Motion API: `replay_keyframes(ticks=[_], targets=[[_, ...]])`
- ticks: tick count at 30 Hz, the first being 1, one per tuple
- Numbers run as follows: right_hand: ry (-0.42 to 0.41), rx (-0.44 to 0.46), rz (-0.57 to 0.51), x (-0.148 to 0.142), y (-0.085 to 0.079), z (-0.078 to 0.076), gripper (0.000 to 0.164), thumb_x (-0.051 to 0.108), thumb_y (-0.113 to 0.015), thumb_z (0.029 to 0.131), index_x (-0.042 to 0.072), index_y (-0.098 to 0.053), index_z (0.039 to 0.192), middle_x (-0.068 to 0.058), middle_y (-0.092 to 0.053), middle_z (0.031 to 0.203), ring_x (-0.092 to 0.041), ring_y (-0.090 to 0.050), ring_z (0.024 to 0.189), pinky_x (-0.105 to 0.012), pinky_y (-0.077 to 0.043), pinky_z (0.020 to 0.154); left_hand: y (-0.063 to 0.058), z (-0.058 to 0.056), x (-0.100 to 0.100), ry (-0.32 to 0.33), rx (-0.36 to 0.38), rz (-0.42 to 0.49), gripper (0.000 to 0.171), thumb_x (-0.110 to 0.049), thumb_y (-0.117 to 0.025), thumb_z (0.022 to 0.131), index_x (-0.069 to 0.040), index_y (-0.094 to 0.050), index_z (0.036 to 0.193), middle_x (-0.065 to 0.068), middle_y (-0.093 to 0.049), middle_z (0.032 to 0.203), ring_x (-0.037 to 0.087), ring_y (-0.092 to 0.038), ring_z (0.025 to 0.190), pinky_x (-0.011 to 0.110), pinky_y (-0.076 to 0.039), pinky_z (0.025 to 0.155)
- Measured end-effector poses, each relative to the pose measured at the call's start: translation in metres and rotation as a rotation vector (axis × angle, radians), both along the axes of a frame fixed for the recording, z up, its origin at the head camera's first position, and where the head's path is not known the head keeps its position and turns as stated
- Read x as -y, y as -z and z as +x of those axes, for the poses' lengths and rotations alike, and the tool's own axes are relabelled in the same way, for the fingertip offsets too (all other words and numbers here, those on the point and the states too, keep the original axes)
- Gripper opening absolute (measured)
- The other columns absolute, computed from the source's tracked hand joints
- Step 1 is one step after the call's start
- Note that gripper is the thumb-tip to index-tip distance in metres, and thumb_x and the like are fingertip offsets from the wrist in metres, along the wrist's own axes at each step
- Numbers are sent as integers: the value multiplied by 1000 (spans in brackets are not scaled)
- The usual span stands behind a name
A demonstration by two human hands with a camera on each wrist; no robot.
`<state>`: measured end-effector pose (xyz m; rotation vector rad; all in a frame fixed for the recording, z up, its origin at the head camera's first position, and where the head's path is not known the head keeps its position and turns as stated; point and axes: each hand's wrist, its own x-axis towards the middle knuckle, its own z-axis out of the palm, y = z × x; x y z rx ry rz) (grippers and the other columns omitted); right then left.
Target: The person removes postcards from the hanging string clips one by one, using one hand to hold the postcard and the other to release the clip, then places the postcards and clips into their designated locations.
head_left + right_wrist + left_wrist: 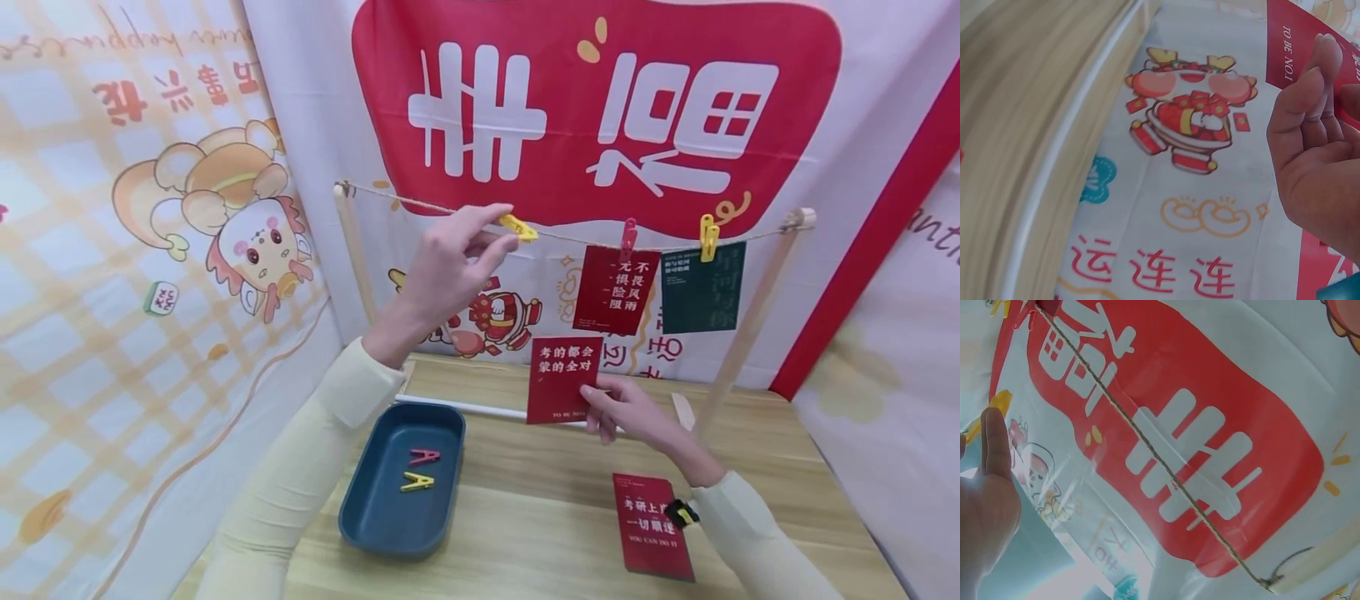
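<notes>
My left hand (461,258) pinches a yellow clothespin (519,227) between thumb and fingertips, close to the twine line (558,237). In the left wrist view the same yellow clothespin (999,403) shows at the fingertips. Lower and to the right, my right hand (626,408) pinches a red card (564,379) with white lettering by its right edge, below the line. A red clothespin (629,237) holds another red card (617,292) on the twine, and a second yellow clothespin (708,237) holds a dark green card (702,292) beside it.
A dark blue tray (352,521) stands on the wooden table (525,533) with a red clothespin (425,456) and a yellow clothespin (417,482) inside. One red card (651,533) lies under the right forearm. Wooden posts (753,325) carry the twine before a printed cloth backdrop (300,75).
</notes>
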<state>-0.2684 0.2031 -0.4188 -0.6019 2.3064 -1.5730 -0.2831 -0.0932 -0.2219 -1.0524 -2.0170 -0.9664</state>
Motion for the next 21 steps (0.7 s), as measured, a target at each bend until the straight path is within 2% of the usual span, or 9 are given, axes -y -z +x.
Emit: replay_keyframes(ticks=[7, 13, 17, 21], targets=[[12, -12, 20, -20, 10, 8, 36, 32, -48, 104, 2, -56, 122, -21, -67, 78, -26, -63, 55, -32, -55, 54, 19, 3, 26, 48, 66, -6, 38, -16, -72, 89, -2, -63, 124, 11, -72, 112, 15, -74, 92, 25, -58, 78], [21, 3, 60, -35, 20, 14, 33, 32, -49, 103, 4, -59, 117, -22, -65, 73, -26, -61, 52, -32, -55, 54, 34, 3, 46, 25, 52, -12, 35, -12, -73, 88, -2, -64, 120, 11, -72, 107, 14, -73, 80, 21, -58, 73], [-5, 6, 89, -44, 27, 19, 29, 29, -49, 103, 3, -59, 114, -23, -64, 72, -28, -62, 52, -31, -55, 53, 44, 6, 58, 2, 77, -16, 34, -14, -72, 89, -4, -65, 120, 9, -72, 102, 9, -67, 72, 18, -55, 66], [-21, 53, 94, -53, 33, 24, 30, 29, -50, 103, 2, -59, 114, -21, -65, 71, -23, -62, 51, -29, -55, 52, 57, 8, 70, -42, 100, -31, 34, -15, -71, 90, -7, -65, 122, 5, -71, 95, 6, -58, 65, 18, -51, 57]])
